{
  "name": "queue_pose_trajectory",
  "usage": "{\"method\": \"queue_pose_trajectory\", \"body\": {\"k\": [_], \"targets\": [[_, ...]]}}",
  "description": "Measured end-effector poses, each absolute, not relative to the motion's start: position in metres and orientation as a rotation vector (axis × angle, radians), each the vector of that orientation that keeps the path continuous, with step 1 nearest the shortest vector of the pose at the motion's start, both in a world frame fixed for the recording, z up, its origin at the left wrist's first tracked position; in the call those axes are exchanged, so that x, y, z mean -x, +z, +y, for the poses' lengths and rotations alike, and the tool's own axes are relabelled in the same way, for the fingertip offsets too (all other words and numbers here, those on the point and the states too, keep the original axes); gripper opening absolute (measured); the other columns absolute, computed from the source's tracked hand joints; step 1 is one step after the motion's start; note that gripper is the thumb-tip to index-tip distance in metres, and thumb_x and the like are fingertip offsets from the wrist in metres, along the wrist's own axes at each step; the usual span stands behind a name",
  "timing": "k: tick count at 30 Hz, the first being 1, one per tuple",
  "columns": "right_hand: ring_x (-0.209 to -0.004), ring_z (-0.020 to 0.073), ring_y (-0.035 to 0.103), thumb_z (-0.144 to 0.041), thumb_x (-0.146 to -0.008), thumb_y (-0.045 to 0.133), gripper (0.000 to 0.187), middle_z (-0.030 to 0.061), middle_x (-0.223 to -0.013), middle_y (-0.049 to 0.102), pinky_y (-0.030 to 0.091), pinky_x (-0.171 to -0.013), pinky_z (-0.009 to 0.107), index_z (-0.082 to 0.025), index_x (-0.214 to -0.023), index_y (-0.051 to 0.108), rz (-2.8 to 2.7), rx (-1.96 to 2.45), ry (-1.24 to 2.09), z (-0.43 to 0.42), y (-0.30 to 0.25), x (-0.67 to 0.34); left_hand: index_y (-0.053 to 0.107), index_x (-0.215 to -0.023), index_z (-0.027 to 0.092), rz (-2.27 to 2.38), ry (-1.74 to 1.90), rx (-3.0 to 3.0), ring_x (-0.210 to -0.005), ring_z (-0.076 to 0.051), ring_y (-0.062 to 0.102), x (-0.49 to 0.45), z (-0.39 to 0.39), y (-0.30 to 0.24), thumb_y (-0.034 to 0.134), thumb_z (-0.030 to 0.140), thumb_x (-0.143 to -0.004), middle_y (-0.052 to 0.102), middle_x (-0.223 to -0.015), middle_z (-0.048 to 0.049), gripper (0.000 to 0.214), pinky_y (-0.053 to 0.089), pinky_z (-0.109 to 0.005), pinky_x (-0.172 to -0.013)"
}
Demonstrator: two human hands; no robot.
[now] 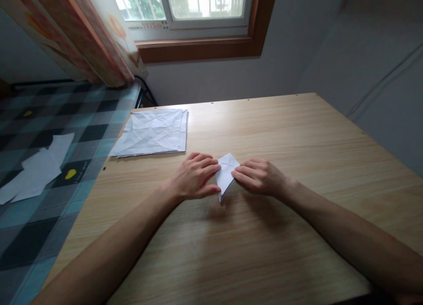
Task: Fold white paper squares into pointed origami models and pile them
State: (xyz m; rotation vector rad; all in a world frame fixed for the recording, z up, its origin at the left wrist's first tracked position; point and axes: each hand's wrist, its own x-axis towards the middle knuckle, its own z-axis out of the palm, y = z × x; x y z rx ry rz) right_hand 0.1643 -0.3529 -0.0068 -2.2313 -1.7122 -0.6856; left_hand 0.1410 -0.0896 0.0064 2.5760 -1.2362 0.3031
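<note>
A small folded piece of white paper (226,169), roughly kite-shaped with its narrow point toward me, is between my hands over the middle of the wooden table. My left hand (199,176) grips its left side, fingers along the upper edge and thumb near the lower point. On the opposite side, my right hand (257,176) has its fingers closed at the paper's right edge; its thumb is hidden beneath. Faint crease lines show on the upper part of the paper.
A stack of creased white sheets (155,132) lies at the table's (297,133) far left corner. Loose white paper pieces (41,168) rest on the checked bedspread (29,239) to the left. A window (205,8) and a curtain (82,36) are beyond.
</note>
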Motion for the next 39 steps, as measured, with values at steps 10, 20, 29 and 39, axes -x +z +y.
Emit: {"method": "queue_pose_trajectory", "body": {"k": [10, 20, 29, 39], "targets": [[-0.075, 0.0177, 0.067, -0.015, -0.091, 0.06, 0.013, 0.0048, -0.083, 0.074, 0.053, -0.069, 0.031, -0.019, -0.094, 0.071, -1.04, 1.978, -0.624, -0.348, -0.005, -0.162, 0.053, -0.132, 0.011, -1.161, 0.549, -2.529, -0.114, -0.026, 0.059, -0.138, -0.093, 0.0, 0.045, 0.018, -0.086, 0.066, -0.125, -0.0127, 0.047, 0.045, -0.04, -0.096], [-0.079, 0.017, 0.071, -0.013, -0.083, 0.062, 0.018, 0.0025, -0.089, 0.077, 0.056, -0.072, 0.029, -0.019, -0.092, 0.076, -0.552, 1.723, -0.214, -0.335, -0.009, -0.156, 0.048, -0.132, 0.011, -1.173, 0.752, -2.415, -0.101, -0.027, 0.064, -0.138, -0.099, 0.003, 0.057, 0.036, -0.09, 0.069, -0.11, -0.0146, 0.05, 0.05, -0.039, -0.086], [-0.079, 0.0167, 0.07, -0.015, -0.082, 0.063, 0.017, 0.0022, -0.088, 0.076, 0.057, -0.073, 0.031, -0.02, -0.092, 0.075, -0.57, 1.697, -0.185, -0.334, -0.013, -0.155, 0.065, -0.085, 0.016, -0.882, 0.54, -2.267, -0.067, -0.015, 0.06, -0.13, -0.11, 0.005, 0.05, 0.024, -0.094, 0.067, -0.072, -0.0036, 0.019, 0.046, -0.027, -0.066], [-0.095, 0.0189, 0.067, -0.02, -0.076, 0.071, 0.071, 0.0101, -0.124, 0.062, 0.059, -0.079, 0.034, -0.025, -0.141, 0.043, -0.655, 1.55, 0.133, -0.334, -0.025, -0.162, 0.071, -0.079, 0.014, -0.269, 0.168, -1.836, -0.062, -0.013, 0.056, -0.141, -0.111, -0.007, 0.058, 0.033, -0.087, 0.067, -0.069, -0.0012, 0.024, 0.043, -0.023, -0.057]]}}
